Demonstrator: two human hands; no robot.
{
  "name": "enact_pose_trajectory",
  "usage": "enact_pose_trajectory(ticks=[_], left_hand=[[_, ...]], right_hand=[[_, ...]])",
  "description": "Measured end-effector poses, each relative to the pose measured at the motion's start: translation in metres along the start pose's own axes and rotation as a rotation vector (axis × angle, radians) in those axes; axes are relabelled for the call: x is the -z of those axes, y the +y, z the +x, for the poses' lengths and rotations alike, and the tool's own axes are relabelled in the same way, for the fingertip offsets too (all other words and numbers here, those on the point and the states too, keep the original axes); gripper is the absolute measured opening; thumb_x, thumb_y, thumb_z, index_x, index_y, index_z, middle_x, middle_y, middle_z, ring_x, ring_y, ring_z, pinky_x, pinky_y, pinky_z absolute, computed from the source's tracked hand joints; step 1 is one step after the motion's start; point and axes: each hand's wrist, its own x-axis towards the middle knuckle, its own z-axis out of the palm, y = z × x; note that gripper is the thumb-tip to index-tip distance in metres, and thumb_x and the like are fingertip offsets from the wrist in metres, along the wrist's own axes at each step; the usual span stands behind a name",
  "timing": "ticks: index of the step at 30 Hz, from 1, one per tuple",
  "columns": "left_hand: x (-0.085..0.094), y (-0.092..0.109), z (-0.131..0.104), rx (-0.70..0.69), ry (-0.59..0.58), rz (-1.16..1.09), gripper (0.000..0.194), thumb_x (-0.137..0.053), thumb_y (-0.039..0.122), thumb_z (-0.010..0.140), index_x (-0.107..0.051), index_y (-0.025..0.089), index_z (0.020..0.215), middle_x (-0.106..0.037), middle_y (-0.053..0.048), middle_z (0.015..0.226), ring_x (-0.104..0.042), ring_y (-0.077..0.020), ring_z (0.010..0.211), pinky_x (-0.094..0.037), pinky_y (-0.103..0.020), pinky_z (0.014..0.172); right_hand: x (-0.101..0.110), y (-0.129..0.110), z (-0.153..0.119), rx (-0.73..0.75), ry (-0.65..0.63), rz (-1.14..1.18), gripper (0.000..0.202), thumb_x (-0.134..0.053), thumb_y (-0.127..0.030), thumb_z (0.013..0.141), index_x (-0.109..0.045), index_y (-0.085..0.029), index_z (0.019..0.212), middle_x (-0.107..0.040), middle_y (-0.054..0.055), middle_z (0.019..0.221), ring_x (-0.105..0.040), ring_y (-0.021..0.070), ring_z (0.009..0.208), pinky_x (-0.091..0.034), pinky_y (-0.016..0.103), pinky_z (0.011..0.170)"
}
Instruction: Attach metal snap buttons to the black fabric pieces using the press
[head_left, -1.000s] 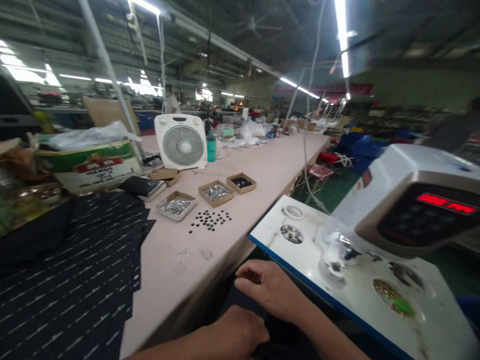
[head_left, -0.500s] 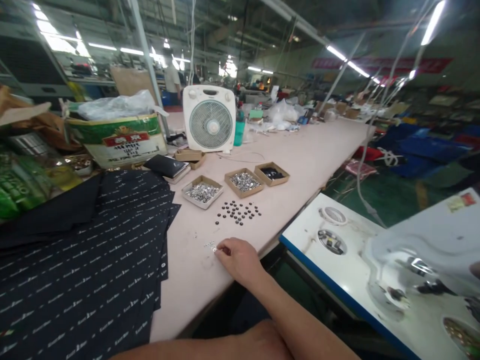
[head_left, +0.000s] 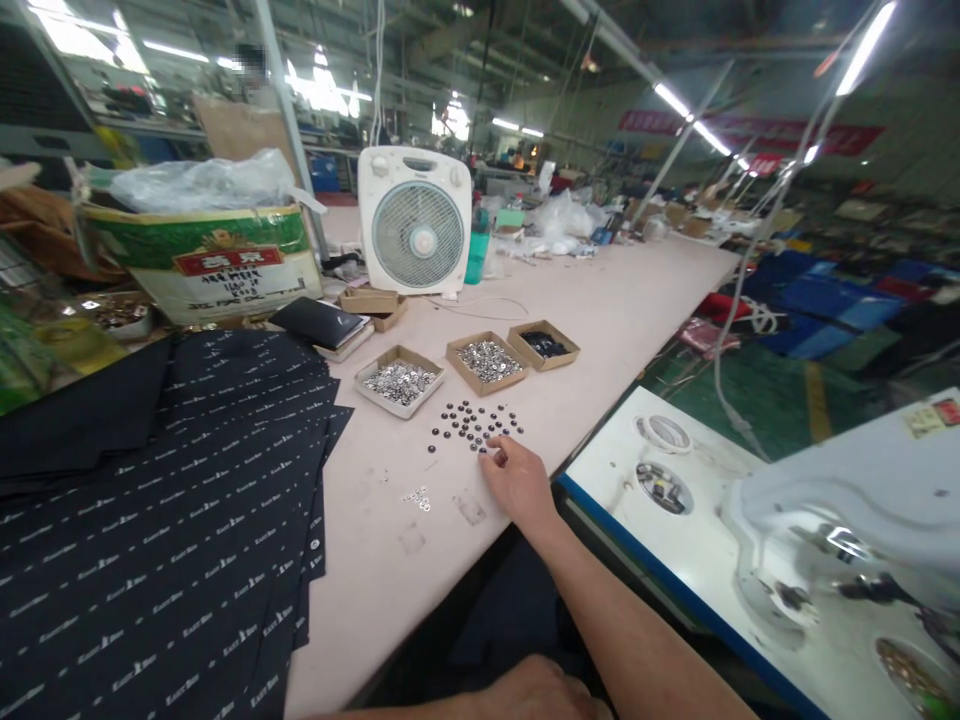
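Note:
My right hand [head_left: 519,482] reaches over the pinkish tabletop, thumb and forefinger curled around a dark snap button [head_left: 483,451] at the near edge of a scatter of dark snap buttons [head_left: 466,418]. To its left lies a little cluster of small silvery rings [head_left: 420,498]. Low in the picture, my left hand [head_left: 541,690] shows only its back and knuckles. Its fingers are hidden, and so is whatever they may hold. Beyond the loose buttons stand two shallow boxes of silvery metal parts, a left box [head_left: 409,408] and a middle box [head_left: 491,389], and a box of black parts [head_left: 574,356].
Printed dark fabric pieces [head_left: 165,560] cover the left side. A white box fan [head_left: 420,222], a black notebook [head_left: 319,325] and a carton with plastic [head_left: 247,280] stand behind. On the right, a white machine [head_left: 855,500] sits on a separate blue-edged table [head_left: 637,560].
My right hand has moved from the silvery rings, right and away from me, to the dark buttons. More of my left hand's back shows at the bottom. The view has shifted slightly.

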Motion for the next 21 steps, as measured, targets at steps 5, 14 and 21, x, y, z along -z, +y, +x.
enact_pose_trajectory(ticks=[5,14,21], left_hand=[[0.000,0.003,-0.002,-0.045,-0.012,0.108,0.010,-0.060,0.028,0.094,-0.060,0.020,0.087,-0.069,0.002,0.082,-0.066,-0.0123,0.073,-0.035,-0.026,0.044],[0.008,0.011,-0.005,0.021,0.001,0.164,0.021,-0.058,0.032,0.094,-0.056,0.019,0.078,-0.066,0.000,0.078,-0.062,-0.0155,0.068,-0.032,-0.032,0.044],[0.071,0.041,-0.009,0.124,-0.151,0.100,0.028,-0.074,0.035,0.074,-0.057,0.019,0.090,-0.066,-0.001,0.092,-0.062,-0.0201,0.083,-0.047,-0.035,0.065]], right_hand=[[-0.001,0.006,0.015,0.003,-0.024,-0.048,0.014,-0.063,-0.024,0.088,-0.076,-0.021,0.092,-0.072,0.004,0.083,-0.064,0.0207,0.080,-0.044,0.030,0.075],[0.002,0.006,0.008,0.032,0.007,0.063,0.015,-0.057,-0.016,0.088,-0.069,-0.019,0.080,-0.073,0.006,0.091,-0.066,0.0207,0.089,-0.047,0.031,0.083],[0.035,0.015,-0.038,-0.119,-0.100,0.431,0.009,-0.059,-0.023,0.087,-0.067,-0.019,0.083,-0.070,-0.002,0.064,-0.070,0.0134,0.060,-0.051,0.021,0.057]])
